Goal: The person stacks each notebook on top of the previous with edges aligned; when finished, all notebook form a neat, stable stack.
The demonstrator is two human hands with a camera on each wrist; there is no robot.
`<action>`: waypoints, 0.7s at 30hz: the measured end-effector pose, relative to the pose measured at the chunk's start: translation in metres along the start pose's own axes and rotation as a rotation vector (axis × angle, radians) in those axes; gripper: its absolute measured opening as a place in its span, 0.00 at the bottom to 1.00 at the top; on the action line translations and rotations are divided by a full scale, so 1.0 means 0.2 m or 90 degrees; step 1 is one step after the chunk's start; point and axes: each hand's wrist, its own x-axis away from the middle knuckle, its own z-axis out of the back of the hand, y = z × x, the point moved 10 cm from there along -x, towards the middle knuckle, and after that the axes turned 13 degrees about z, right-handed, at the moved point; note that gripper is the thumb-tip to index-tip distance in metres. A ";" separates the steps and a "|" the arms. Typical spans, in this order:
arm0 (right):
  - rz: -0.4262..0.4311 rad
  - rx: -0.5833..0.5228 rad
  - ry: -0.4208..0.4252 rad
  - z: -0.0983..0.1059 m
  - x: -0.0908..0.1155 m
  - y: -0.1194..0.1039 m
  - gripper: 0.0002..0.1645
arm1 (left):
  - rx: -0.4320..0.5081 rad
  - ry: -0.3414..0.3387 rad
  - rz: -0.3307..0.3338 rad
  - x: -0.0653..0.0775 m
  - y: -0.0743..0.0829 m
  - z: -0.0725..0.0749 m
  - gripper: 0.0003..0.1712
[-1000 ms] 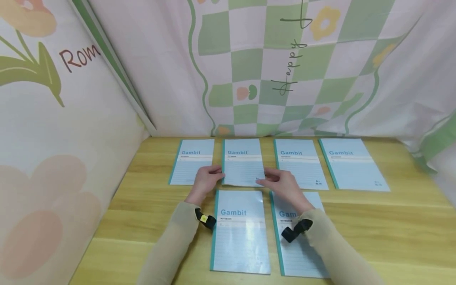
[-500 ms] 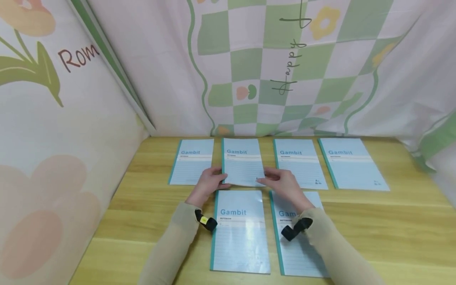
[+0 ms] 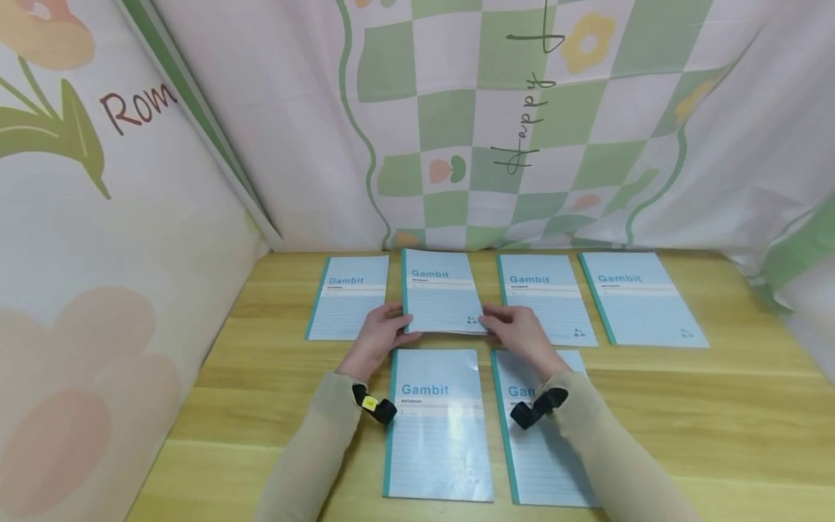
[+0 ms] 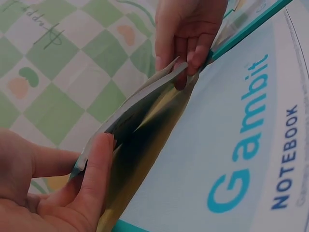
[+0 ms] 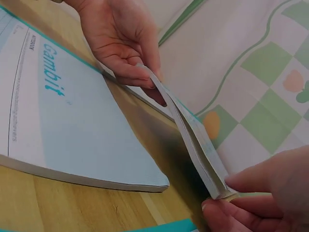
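Both hands hold one light-blue Gambit notebook (image 3: 440,301) with a green spine, second from the left in the back row. My left hand (image 3: 378,333) pinches its lower left corner, thumb on the cover and fingers beneath. At the lower right corner, my right hand (image 3: 520,333) pinches it the same way. In the left wrist view the near edge of the held notebook (image 4: 140,104) is raised off the table, with a dark gap beneath. The right wrist view shows its pages (image 5: 193,145) slightly parted between the left hand (image 5: 123,43) and the right hand (image 5: 260,193).
A back-row notebook (image 3: 349,290) lies to the left, and two more, a nearer one (image 3: 544,290) and a farther one (image 3: 642,297), to the right. In front lie a notebook (image 3: 438,435) and another (image 3: 541,464) under the right forearm. Curtains (image 3: 443,123) enclose the wooden table (image 3: 704,413).
The held notebook's near edge has risen off the table and the notebook has shifted slightly away. My left fingers have gone under its corner. The other notebooks stay in place.
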 end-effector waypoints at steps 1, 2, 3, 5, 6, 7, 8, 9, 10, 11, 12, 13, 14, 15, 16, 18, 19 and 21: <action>-0.004 -0.004 0.001 0.00 0.00 0.00 0.31 | 0.000 0.001 -0.001 0.00 0.00 0.00 0.29; -0.008 -0.012 0.001 0.00 0.00 0.01 0.30 | -0.002 0.001 -0.001 0.00 0.00 0.00 0.29; -0.013 -0.018 0.002 0.00 0.00 0.01 0.30 | -0.003 0.000 -0.002 0.01 0.01 0.00 0.29; -0.023 -0.035 0.002 0.00 0.00 0.02 0.29 | -0.007 0.001 -0.005 0.01 0.01 0.00 0.29; -0.026 -0.042 0.001 0.00 0.00 0.02 0.29 | -0.009 0.000 -0.008 0.01 0.01 0.00 0.28; -0.029 -0.049 0.000 0.00 0.00 0.02 0.29 | -0.011 -0.001 -0.011 0.02 0.02 0.00 0.28; -0.031 -0.055 -0.001 0.00 0.00 0.02 0.29 | -0.013 -0.002 -0.014 0.02 0.02 0.01 0.28; -0.031 -0.058 -0.001 0.00 0.00 0.02 0.29 | -0.016 -0.004 -0.018 0.02 0.02 0.01 0.27; -0.030 -0.060 -0.002 0.00 0.00 0.02 0.29 | -0.021 -0.004 -0.021 0.03 0.02 0.01 0.27; -0.030 -0.062 -0.001 0.00 0.00 0.02 0.29 | -0.026 -0.005 -0.025 0.03 0.03 0.02 0.27; -0.025 -0.063 -0.002 0.00 0.00 0.01 0.29 | -0.031 -0.004 -0.027 0.04 0.03 0.02 0.27; -0.022 -0.063 -0.001 0.00 -0.01 0.01 0.29 | -0.040 -0.002 -0.030 0.04 0.03 0.03 0.27; -0.019 -0.064 0.000 -0.01 -0.01 0.00 0.29 | -0.047 0.001 -0.032 0.04 0.04 0.04 0.27; -0.016 -0.065 0.001 -0.01 -0.01 0.00 0.30 | -0.054 0.002 -0.035 0.05 0.04 0.05 0.27; -0.014 -0.066 0.003 -0.01 -0.01 -0.01 0.30 | -0.062 0.006 -0.038 0.05 0.04 0.06 0.27; -0.011 -0.072 0.008 -0.01 -0.01 -0.01 0.30 | -0.079 0.018 -0.041 0.06 0.05 0.08 0.28; -0.012 -0.076 0.013 -0.02 -0.01 -0.02 0.29 | -0.090 0.025 -0.043 0.07 0.05 0.09 0.28; -0.012 -0.087 0.019 -0.02 0.00 -0.02 0.29 | -0.116 0.038 -0.047 0.08 0.05 0.12 0.29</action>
